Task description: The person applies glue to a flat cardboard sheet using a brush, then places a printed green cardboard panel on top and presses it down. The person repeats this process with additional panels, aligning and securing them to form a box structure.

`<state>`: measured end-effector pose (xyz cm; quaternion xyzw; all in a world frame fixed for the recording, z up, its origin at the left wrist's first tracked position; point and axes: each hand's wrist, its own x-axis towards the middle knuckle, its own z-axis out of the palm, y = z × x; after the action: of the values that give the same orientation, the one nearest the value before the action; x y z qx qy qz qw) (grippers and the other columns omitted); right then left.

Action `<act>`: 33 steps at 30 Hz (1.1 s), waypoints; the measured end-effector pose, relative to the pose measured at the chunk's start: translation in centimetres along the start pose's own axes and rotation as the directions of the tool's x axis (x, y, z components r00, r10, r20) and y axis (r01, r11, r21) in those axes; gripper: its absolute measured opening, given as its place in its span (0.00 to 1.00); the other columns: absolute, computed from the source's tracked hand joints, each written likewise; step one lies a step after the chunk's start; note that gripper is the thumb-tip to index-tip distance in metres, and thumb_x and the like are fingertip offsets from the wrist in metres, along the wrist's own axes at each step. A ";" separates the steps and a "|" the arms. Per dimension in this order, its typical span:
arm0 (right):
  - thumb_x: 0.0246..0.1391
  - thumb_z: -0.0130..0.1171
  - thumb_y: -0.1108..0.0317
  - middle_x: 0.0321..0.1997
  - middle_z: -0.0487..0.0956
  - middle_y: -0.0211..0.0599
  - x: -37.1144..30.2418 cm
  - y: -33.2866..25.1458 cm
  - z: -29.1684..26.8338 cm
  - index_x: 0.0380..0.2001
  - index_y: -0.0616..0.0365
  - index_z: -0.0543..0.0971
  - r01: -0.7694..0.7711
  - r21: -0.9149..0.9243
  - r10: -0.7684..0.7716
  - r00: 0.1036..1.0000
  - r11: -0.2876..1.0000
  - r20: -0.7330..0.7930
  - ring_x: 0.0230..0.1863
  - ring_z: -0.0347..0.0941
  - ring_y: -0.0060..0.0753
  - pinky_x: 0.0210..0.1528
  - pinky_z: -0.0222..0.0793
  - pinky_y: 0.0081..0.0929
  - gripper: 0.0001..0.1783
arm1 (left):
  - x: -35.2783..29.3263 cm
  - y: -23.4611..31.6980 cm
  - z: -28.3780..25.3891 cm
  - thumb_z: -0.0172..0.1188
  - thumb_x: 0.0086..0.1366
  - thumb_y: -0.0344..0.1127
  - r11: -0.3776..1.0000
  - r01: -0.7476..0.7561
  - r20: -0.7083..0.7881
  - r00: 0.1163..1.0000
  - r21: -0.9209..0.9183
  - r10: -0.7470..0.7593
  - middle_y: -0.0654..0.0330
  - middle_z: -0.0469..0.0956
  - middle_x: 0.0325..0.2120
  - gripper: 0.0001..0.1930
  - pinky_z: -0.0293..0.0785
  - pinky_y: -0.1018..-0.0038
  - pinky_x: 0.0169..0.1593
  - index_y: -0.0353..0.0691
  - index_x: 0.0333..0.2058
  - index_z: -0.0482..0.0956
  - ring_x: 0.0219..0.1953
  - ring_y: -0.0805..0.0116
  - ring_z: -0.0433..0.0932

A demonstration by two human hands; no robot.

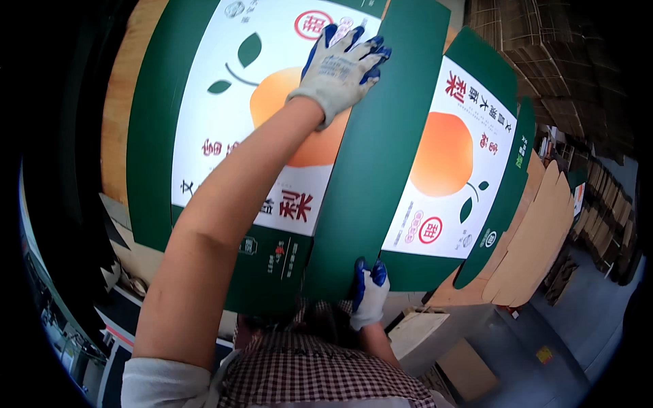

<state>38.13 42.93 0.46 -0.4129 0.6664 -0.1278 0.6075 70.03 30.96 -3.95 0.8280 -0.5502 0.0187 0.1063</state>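
Note:
A large printed carton blank (364, 183), dark green with white panels showing orange pears and red lettering, lies unfolded in front of me. My left hand (337, 76), in a white knit glove with blue-coated fingers, rests on its far part with the fingers spread, across the border of the left white panel and the green strip. Down at the near edge, my right hand (371, 294) wears the same kind of glove and holds the board's rim at the green strip. Its fingers below the edge are partly hidden.
Under the blank is a wooden table (121, 129), its left side showing. Plain brown cardboard (537, 238) juts out at the right. Tall stacks of flattened cartons (551, 61) stand at the far right, above a grey floor (544, 340). A pale box (418, 330) sits near my right forearm.

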 end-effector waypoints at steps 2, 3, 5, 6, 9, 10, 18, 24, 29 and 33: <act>0.51 0.53 0.71 0.29 0.71 0.25 -0.1 0.2 -0.2 0.33 0.64 0.72 -0.012 0.004 0.012 1.000 1.000 -0.006 0.29 0.62 0.16 0.31 0.60 0.16 0.08 | -0.2 0.2 -0.2 0.46 0.60 0.47 0.999 0.049 0.045 0.998 0.002 -0.049 0.69 0.58 0.56 0.21 0.39 0.58 0.61 0.56 0.53 0.64 0.61 0.65 0.49; 0.51 0.53 0.71 0.29 0.71 0.25 -0.2 -0.1 -0.3 0.33 0.63 0.72 -0.021 -0.004 0.021 1.000 1.000 -0.003 0.29 0.62 0.15 0.31 0.60 0.15 0.07 | -0.3 0.1 -0.3 0.44 0.61 0.48 0.998 0.034 0.034 0.999 0.050 -0.035 0.70 0.57 0.57 0.21 0.39 0.58 0.62 0.57 0.53 0.63 0.61 0.68 0.48; 0.51 0.53 0.71 0.28 0.71 0.24 -0.3 -0.7 -0.6 0.32 0.62 0.72 -0.044 -0.037 0.045 0.999 0.998 0.022 0.29 0.62 0.14 0.31 0.60 0.14 0.06 | 0.7 2.0 -1.4 0.44 0.59 0.47 0.992 -0.040 0.021 0.999 -0.123 0.043 0.64 0.57 0.57 0.22 0.40 0.54 0.61 0.51 0.51 0.65 0.61 0.61 0.48; 0.51 0.54 0.71 0.28 0.71 0.24 -0.2 -0.7 -0.6 0.33 0.62 0.72 -0.037 -0.020 0.037 0.999 0.999 0.020 0.28 0.63 0.14 0.31 0.60 0.14 0.07 | 1.4 2.7 -1.7 0.43 0.58 0.47 0.974 -0.089 -0.003 0.996 -0.207 0.091 0.61 0.57 0.56 0.22 0.40 0.52 0.60 0.48 0.51 0.65 0.61 0.58 0.48; 0.51 0.54 0.70 0.28 0.71 0.25 0.0 -0.7 -1.0 0.34 0.63 0.73 -0.006 0.013 0.006 1.000 1.000 0.009 0.27 0.63 0.15 0.30 0.61 0.15 0.08 | 1.2 2.8 -1.9 0.43 0.58 0.46 0.968 -0.098 -0.062 0.994 -0.229 0.086 0.60 0.59 0.55 0.21 0.41 0.52 0.60 0.48 0.49 0.66 0.60 0.58 0.50; 0.50 0.54 0.70 0.29 0.71 0.25 0.0 -0.8 -1.1 0.34 0.63 0.73 -0.006 0.022 0.006 1.000 1.000 0.014 0.28 0.63 0.15 0.30 0.61 0.15 0.09 | 1.1 2.7 -2.0 0.44 0.58 0.46 0.967 -0.099 -0.074 0.994 -0.233 0.084 0.60 0.59 0.55 0.21 0.41 0.52 0.60 0.47 0.49 0.66 0.60 0.58 0.50; 0.51 0.54 0.72 0.31 0.72 0.26 -0.2 -1.1 -0.7 0.35 0.62 0.72 -0.021 0.044 0.021 1.000 0.999 0.021 0.30 0.65 0.14 0.33 0.62 0.14 0.08 | 0.8 2.5 -1.9 0.44 0.57 0.47 0.970 -0.081 -0.043 0.996 -0.231 0.073 0.58 0.57 0.56 0.22 0.41 0.52 0.60 0.46 0.49 0.67 0.60 0.57 0.49; 0.51 0.54 0.72 0.30 0.71 0.25 0.0 -0.4 -0.7 0.34 0.62 0.72 -0.035 0.043 0.036 0.999 0.998 -0.025 0.29 0.64 0.14 0.32 0.61 0.13 0.07 | 1.1 2.5 -1.8 0.45 0.57 0.47 0.974 -0.091 -0.046 0.996 -0.210 0.083 0.58 0.56 0.56 0.22 0.41 0.53 0.60 0.46 0.49 0.66 0.61 0.58 0.49; 0.50 0.54 0.72 0.29 0.71 0.25 0.2 -0.2 -0.7 0.33 0.63 0.71 -0.024 0.006 0.024 0.999 1.000 -0.027 0.28 0.63 0.14 0.32 0.60 0.13 0.08 | 1.3 2.6 -1.9 0.44 0.57 0.46 0.972 -0.083 -0.022 0.997 -0.219 0.080 0.58 0.55 0.57 0.22 0.40 0.53 0.60 0.47 0.50 0.65 0.61 0.58 0.48; 0.50 0.55 0.71 0.29 0.71 0.27 0.0 -0.8 0.0 0.33 0.65 0.71 -0.025 -0.028 0.024 0.999 0.999 -0.044 0.28 0.62 0.15 0.32 0.61 0.14 0.09 | 1.1 2.7 -1.7 0.44 0.57 0.46 0.972 -0.082 -0.040 0.996 -0.220 0.075 0.59 0.55 0.57 0.23 0.39 0.53 0.60 0.47 0.51 0.65 0.61 0.59 0.48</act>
<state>38.47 42.38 0.99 -0.4104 0.6861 -0.1199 0.5886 68.17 29.33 -1.75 0.7882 -0.5795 -0.0252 0.2056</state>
